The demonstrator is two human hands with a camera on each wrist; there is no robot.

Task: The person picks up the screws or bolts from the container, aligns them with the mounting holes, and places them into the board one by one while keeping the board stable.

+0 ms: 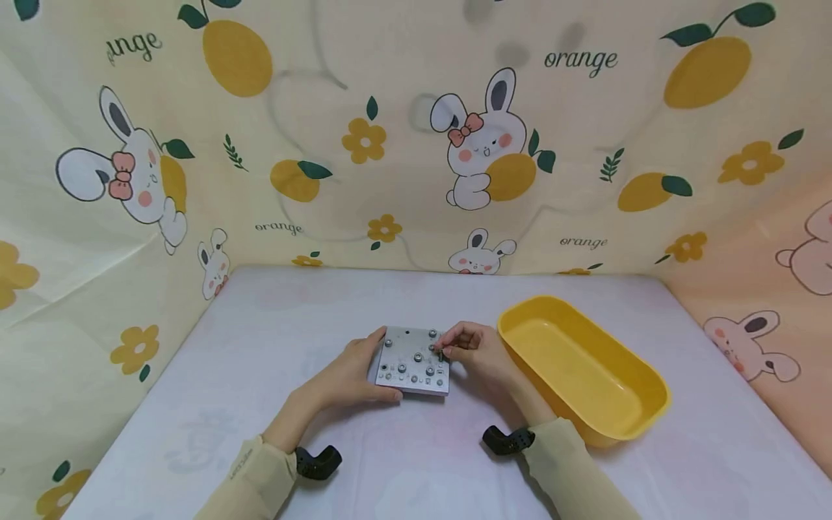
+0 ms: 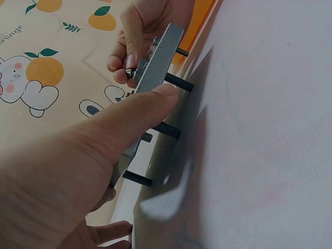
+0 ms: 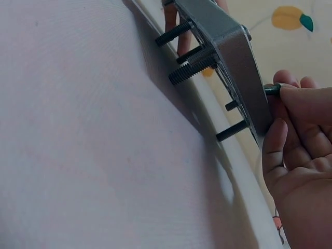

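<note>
You are working on a white cloth-covered table [image 1: 260,347], with a yellow oval plastic tub [image 1: 585,368] lying at 3 o'clock of the square grey metal plate [image 1: 412,361]. Your left hand [image 1: 347,375] is gripping that plate's 9 o'clock edge, raised off the table. Your right hand [image 1: 477,350] is pinching a small black screw [image 3: 272,89] at the plate's 3 o'clock edge. If your pinch is loosening, the screw could be dropping; the plate may be tilting too.

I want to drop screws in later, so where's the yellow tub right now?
In the head view the yellow tub sits on the table, right of the metal plate, beside the right hand.
</note>
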